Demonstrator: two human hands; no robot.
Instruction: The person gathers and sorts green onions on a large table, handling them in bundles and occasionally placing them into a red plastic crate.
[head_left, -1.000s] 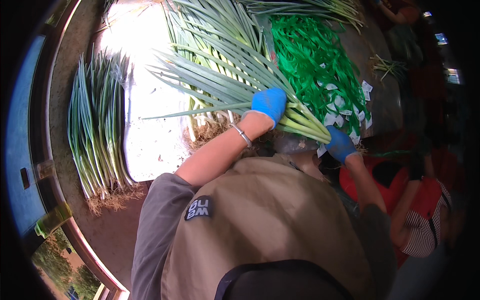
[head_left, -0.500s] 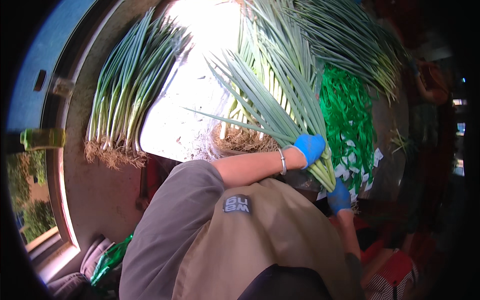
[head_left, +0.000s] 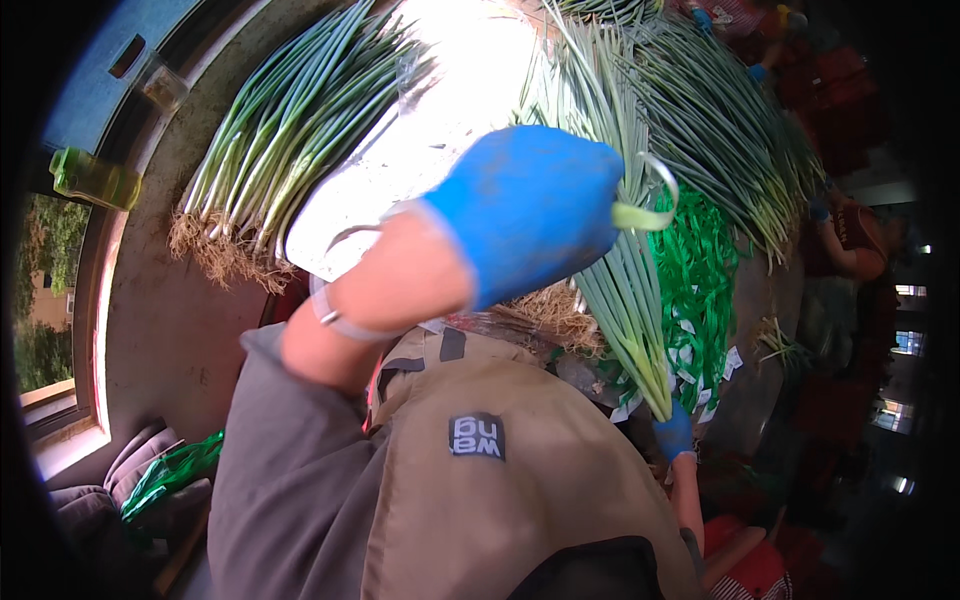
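My left hand (head_left: 535,215), in a blue glove, is raised close to the camera, its fingers closed with a curled pale-green strip of leaf (head_left: 645,215) sticking out past them. My right hand (head_left: 675,435), also blue-gloved, grips the root end of a bunch of green onions (head_left: 635,325). The bunch points up and away from it, and my left hand covers part of the leaves. Beneath and behind lies a pile of green onions (head_left: 590,85) with tangled brown roots (head_left: 560,315).
Left on the table lies another rooted heap of green onions (head_left: 290,140). More lie at upper right (head_left: 710,120). Shiny green ribbons (head_left: 700,270) with white tags spread right of the bunch. Co-workers (head_left: 850,240) stand at the right. A green-yellow bottle (head_left: 95,180) is by the window.
My left hand has let go of the bunch and risen up and left toward the camera with a leaf strip. My right hand still grips the root end, slightly lower.
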